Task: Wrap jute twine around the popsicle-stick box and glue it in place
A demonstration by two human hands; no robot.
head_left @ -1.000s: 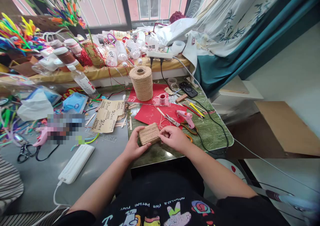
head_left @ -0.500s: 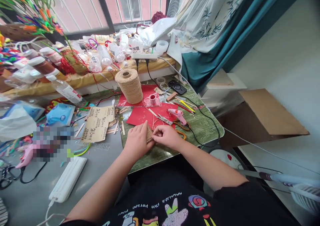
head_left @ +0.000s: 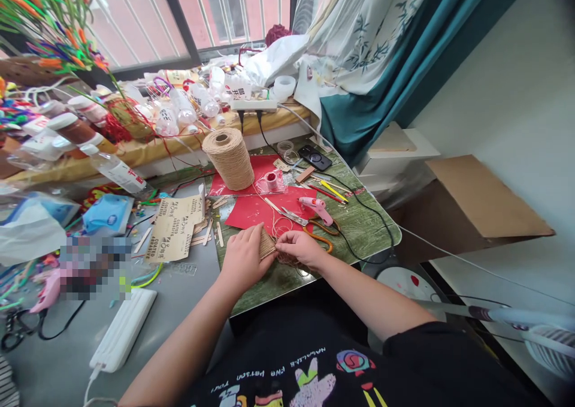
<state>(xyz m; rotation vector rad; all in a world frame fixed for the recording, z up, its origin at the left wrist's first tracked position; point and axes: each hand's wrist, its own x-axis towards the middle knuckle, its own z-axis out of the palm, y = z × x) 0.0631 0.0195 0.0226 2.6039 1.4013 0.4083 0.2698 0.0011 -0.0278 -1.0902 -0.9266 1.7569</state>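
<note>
My left hand (head_left: 242, 256) is closed on the edge of a small flat piece wrapped in twine (head_left: 267, 246), over the near edge of the green table. Its fingers cover much of the left side of that piece. At the right edge, my right hand (head_left: 299, 250) pinches the thin jute twine, with loose loops (head_left: 290, 262) of it below the fingers. Behind them stands a large spool of twine (head_left: 230, 160). Scissors with orange handles (head_left: 321, 233) and a pink glue gun (head_left: 315, 206) lie just beyond my right hand.
Red sheets (head_left: 245, 211) lie under the spool. Sandpaper sheets (head_left: 175, 227), wooden sticks (head_left: 220, 234) and a white power strip (head_left: 123, 329) are to the left. A phone (head_left: 315, 157) and a black cord (head_left: 380, 209) are at the right. Bottles crowd the windowsill (head_left: 179, 140).
My right hand has shifted slightly, and more of the twine-wrapped piece shows between the hands. Twine loops now show under the right hand. The view has moved a little.
</note>
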